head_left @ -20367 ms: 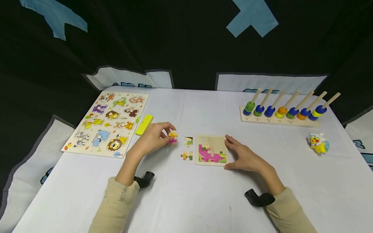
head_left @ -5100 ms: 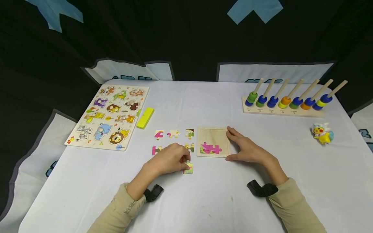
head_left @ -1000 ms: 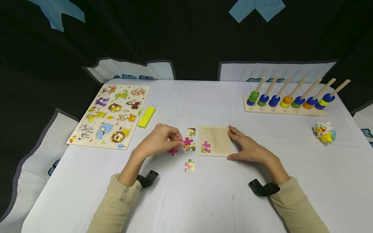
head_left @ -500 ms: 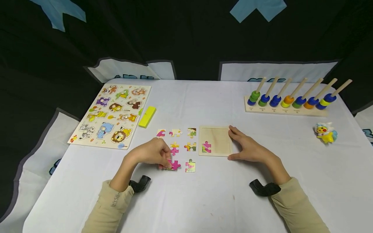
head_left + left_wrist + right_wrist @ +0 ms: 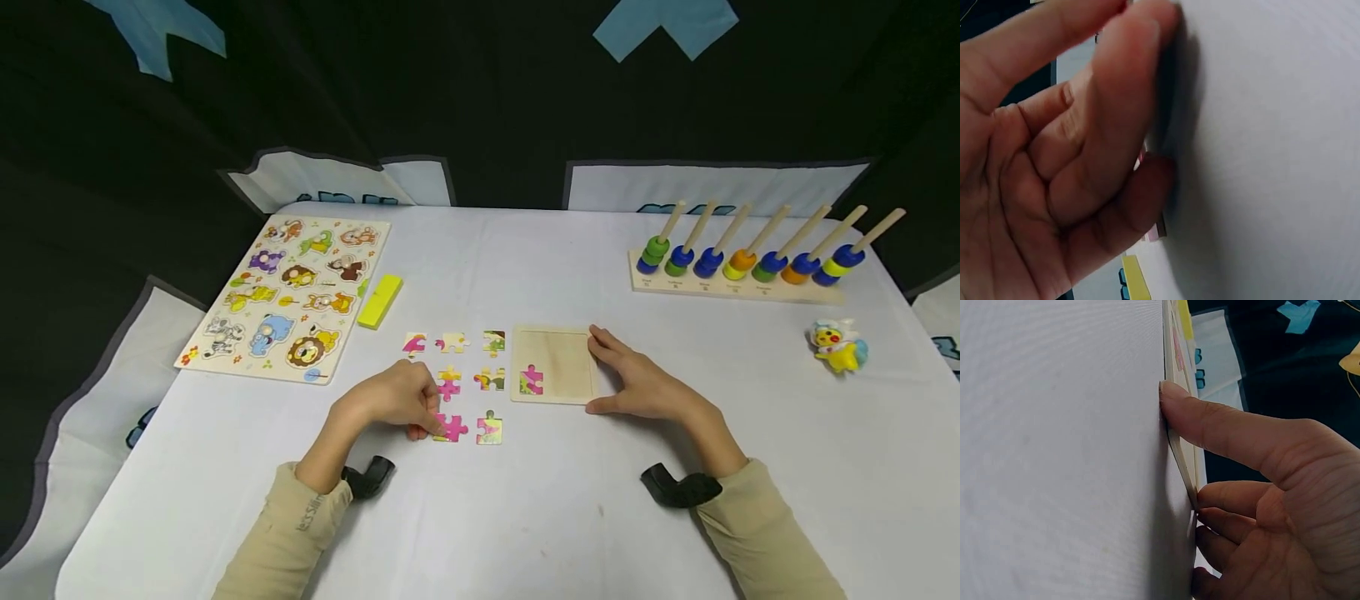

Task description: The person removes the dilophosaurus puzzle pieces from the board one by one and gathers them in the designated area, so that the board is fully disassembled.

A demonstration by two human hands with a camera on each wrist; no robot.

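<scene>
My left hand (image 5: pixel 401 396) is low over the table, fingers curled and thumb at the left edge of a pink puzzle piece (image 5: pixel 454 428), which it pinches. In the left wrist view the hand (image 5: pixel 1085 144) is close to the white cloth, and the piece is hidden. The wooden puzzle tray (image 5: pixel 566 358) has one pink-and-green piece (image 5: pixel 532 381) in its lower left corner. My right hand (image 5: pixel 641 387) holds the tray's right side, thumb at the near corner and fingers at the far one. Several more puzzle pieces (image 5: pixel 490 430) lie in rows left of the tray.
An animal peg puzzle board (image 5: pixel 258 333) lies at the left, with a yellow block (image 5: pixel 380 301) beside it. Back right stands a wooden counting rack (image 5: pixel 735 287) with coloured rings on pegs. A small yellow toy figure (image 5: pixel 838 346) is near the right edge.
Over the last seconds pieces left the tray for the table, until one stayed in it. My left hand carried the pink piece down and left to the near row. The right hand kept its place.
</scene>
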